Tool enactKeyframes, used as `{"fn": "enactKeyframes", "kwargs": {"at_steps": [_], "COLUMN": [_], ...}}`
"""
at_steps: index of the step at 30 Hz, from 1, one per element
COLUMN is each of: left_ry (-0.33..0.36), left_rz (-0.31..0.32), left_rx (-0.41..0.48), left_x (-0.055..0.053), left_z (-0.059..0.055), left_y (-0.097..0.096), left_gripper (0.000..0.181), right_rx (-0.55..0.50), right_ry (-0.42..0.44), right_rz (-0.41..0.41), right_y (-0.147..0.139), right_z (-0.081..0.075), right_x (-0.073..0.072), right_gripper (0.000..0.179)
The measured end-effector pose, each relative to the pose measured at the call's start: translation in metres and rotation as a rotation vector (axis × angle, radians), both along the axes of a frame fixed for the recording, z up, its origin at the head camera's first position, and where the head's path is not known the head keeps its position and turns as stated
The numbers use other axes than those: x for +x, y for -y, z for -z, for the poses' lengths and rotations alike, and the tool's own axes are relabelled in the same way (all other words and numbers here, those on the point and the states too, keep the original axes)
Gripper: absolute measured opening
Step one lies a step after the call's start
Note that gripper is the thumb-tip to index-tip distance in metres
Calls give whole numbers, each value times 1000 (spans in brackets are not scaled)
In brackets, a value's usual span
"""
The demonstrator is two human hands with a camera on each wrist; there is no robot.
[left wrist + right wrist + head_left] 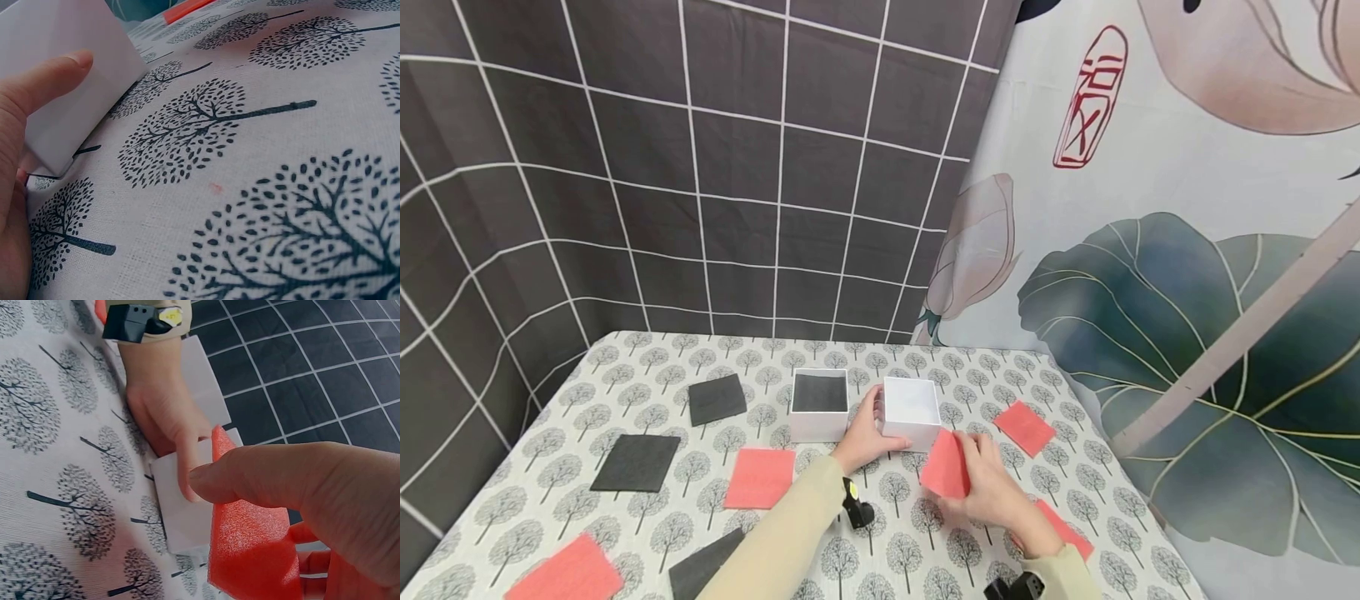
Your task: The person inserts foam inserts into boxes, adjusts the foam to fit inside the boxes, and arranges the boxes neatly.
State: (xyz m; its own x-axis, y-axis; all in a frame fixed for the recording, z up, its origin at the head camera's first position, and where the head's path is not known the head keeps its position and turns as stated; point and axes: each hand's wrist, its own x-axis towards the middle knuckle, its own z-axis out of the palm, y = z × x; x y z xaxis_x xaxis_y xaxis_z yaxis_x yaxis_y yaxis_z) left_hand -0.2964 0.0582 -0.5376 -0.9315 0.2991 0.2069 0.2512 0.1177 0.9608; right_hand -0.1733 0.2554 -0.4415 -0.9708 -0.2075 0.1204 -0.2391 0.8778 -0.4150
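A small open white box (pixel 922 439) stands on the table, and my left hand (pixel 863 437) grips it at its near left corner. The left wrist view shows the thumb (pixel 59 75) lying along the box's wall. My right hand (pixel 988 485) pinches a square red foam sheet (pixel 945 467) just in front of that box, thumb on one face and fingers behind. In the right wrist view the red sheet hangs tilted, partly covering the box. A second white box (pixel 818 428) stands to the left, with a black sheet (pixel 820 392) inside.
Loose black sheets (pixel 636 463) and red sheets (pixel 760 478) lie left of the boxes. More red sheets (pixel 1025 428) lie to the right, one partly behind my right forearm. A tree-print cloth (pixel 895 542) covers the table; a dark gridded curtain (pixel 737 225) hangs behind.
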Motion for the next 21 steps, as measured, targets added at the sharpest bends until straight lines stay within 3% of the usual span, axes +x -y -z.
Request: {"fn": "enactKeyframes", "kwargs": {"at_steps": [7,21], "left_ry": [10,11], "left_rz": [-6,3], "left_rx": [-9,11], "left_x": [0,-2], "left_z": [-1,3], "left_y": [-1,0], "left_gripper": [115,114], "right_rx": [13,-39], "right_ry": [-44,-17], "right_rz": [-26,-95], "right_y": [2,3], "right_z": [-4,-13], "right_x": [-11,-35], "right_gripper": [99,99]}}
